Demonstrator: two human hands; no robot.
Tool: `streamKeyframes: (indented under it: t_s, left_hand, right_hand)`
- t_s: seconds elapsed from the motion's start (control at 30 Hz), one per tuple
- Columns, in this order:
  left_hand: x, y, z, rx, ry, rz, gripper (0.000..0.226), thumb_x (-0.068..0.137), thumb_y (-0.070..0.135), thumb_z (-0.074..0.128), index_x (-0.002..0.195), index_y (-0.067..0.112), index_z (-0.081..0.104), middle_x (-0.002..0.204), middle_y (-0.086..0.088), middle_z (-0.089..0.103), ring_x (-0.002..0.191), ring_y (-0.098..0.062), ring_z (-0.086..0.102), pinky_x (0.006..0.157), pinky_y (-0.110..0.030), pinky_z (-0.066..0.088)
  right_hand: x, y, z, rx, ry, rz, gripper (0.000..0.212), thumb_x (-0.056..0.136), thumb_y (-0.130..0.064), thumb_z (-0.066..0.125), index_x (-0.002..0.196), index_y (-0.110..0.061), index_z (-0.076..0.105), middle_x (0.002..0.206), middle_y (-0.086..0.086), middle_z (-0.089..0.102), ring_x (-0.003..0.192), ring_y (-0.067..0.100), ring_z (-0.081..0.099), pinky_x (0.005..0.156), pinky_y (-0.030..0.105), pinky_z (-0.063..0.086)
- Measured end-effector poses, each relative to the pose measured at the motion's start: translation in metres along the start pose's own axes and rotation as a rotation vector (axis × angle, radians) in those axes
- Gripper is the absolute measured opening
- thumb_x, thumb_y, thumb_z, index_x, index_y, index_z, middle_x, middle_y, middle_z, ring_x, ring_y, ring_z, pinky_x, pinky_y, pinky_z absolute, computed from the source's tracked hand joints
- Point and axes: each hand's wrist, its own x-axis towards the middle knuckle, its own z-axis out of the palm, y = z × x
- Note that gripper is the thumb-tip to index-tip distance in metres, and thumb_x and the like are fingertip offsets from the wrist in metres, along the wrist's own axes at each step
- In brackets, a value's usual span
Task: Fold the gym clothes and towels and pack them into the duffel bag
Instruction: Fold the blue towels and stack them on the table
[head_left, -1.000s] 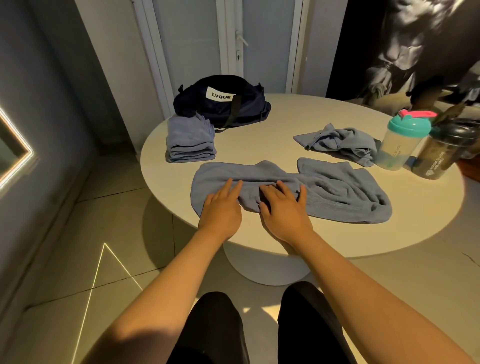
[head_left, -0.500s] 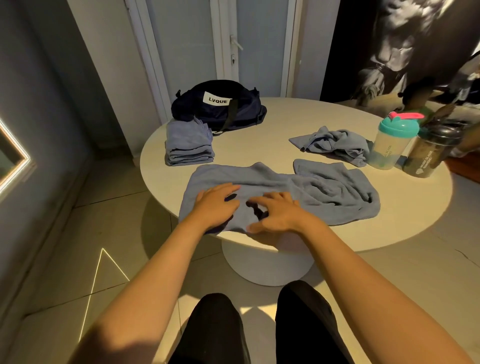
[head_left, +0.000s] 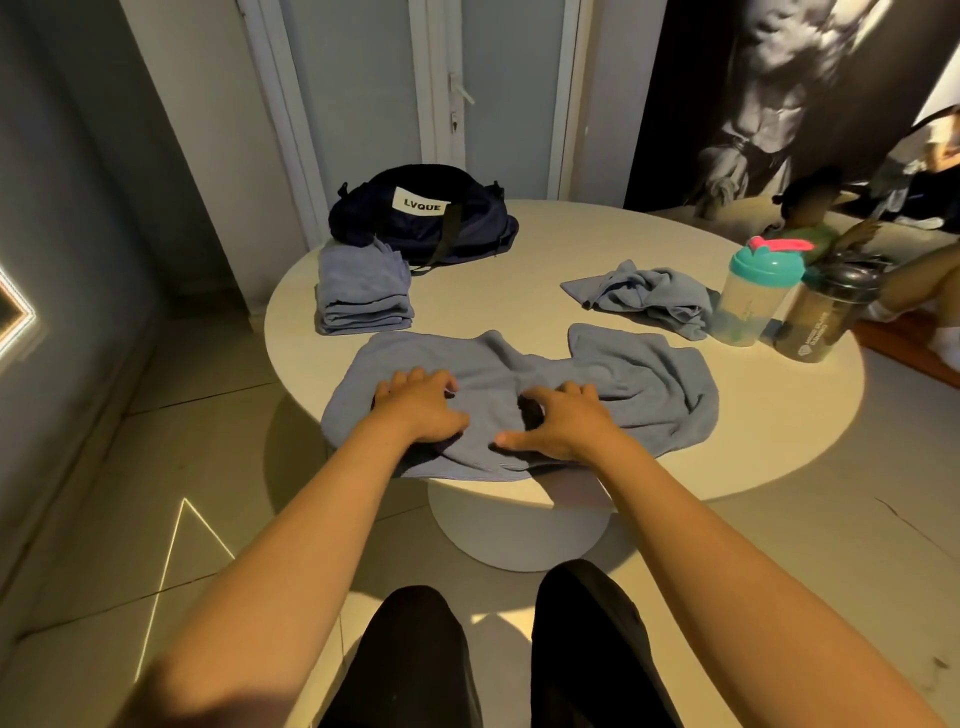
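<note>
Both hands are on the blue towel (head_left: 628, 374), which lies spread but rumpled across the near part of the round white counter (head_left: 545, 249).
- left hand (head_left: 415, 410): on the towel's left half, fingers curled down into the cloth, gripping it, thumb pointing right.
- right hand (head_left: 563, 423): just beside the left, near the towel's middle. Fingers arched, tips on the cloth, thumb splayed flat toward the left hand. Can't tell whether it pinches any fabric.
- The towel's near edge sits at the counter's near rim, under both wrists. Its right half runs well past the right hand and is wrinkled, with a notch in the far edge.

Around it:
- folded towel stack (head_left: 363, 296): beyond the left hand, just past the spread towel's far-left corner, layers stacked neatly.
- duffel bag (head_left: 431, 218): dark navy with a white "LVQUE" label, at the far-left edge, touching the stack's back.
- crumpled blue cloth (head_left: 644, 299): unfolded, far right, apart from the spread towel.
- teal-lidded shaker bottle (head_left: 753, 296): upright, right beside that cloth.
- dark shaker bottle (head_left: 826, 312): upright, next to the teal one, near the right rim.

Bare counter lies between the hands and the bag; only the stack sits in front of the bag.
</note>
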Motion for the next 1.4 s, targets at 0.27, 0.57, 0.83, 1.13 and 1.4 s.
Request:
streamKeyframes:
  t_s: [0.27, 0.57, 0.83, 1.13, 1.4]
  left_hand:
    - [0.022, 0.058, 0.052, -0.094, -0.001, 0.27, 0.058, 0.107, 0.051, 0.022, 0.161, 0.031, 0.015, 0.169, 0.007, 0.006, 0.155, -0.015, 0.002, 0.125, -0.04, 0.002]
    - [0.042, 0.056, 0.033, -0.052, 0.117, 0.089, 0.043, 0.097, 0.052, 0.042, 0.134, 0.03, 0.051, 0.147, -0.004, 0.043, 0.137, -0.031, 0.036, 0.114, -0.044, 0.028]
    - [0.078, 0.097, 0.046, -0.201, -0.021, 0.356, 0.054, 0.104, 0.05, 0.038, 0.155, 0.033, 0.031, 0.165, 0.003, 0.025, 0.15, -0.022, 0.023, 0.122, -0.045, 0.02]
    - [0.111, 0.082, 0.041, 0.029, 0.057, 0.109, 0.064, 0.105, 0.059, 0.017, 0.161, 0.029, 0.014, 0.169, -0.001, 0.001, 0.155, -0.024, -0.001, 0.124, -0.045, -0.003]
    - [0.108, 0.114, 0.056, -0.023, 0.023, 0.229, 0.06, 0.104, 0.06, 0.017, 0.159, 0.036, 0.018, 0.169, 0.002, 0.003, 0.154, -0.025, 0.003, 0.124, -0.044, -0.003]
  right_hand:
    - [0.022, 0.04, 0.006, -0.002, 0.248, 0.011, 0.045, 0.104, -0.047, 0.038, 0.14, -0.023, 0.05, 0.139, 0.014, 0.052, 0.132, 0.037, 0.043, 0.107, 0.052, 0.033]
    - [0.041, 0.066, -0.008, 0.091, 0.342, 0.115, 0.046, 0.107, -0.043, 0.032, 0.134, -0.011, 0.052, 0.131, 0.027, 0.054, 0.115, 0.042, 0.052, 0.088, 0.046, 0.043]
    - [0.069, 0.086, -0.015, 0.129, 0.349, 0.038, 0.032, 0.106, -0.028, 0.041, 0.13, -0.017, 0.058, 0.127, 0.014, 0.058, 0.115, 0.037, 0.053, 0.097, 0.048, 0.038]
    - [0.071, 0.122, -0.018, 0.046, 0.463, 0.221, 0.051, 0.105, -0.044, 0.036, 0.147, -0.016, 0.041, 0.146, 0.027, 0.035, 0.14, 0.044, 0.026, 0.112, 0.057, 0.019]
    - [0.07, 0.124, -0.004, 0.018, 0.314, 0.239, 0.052, 0.106, -0.046, 0.024, 0.148, -0.021, 0.038, 0.158, 0.012, 0.031, 0.15, 0.03, 0.016, 0.116, 0.064, 0.004]
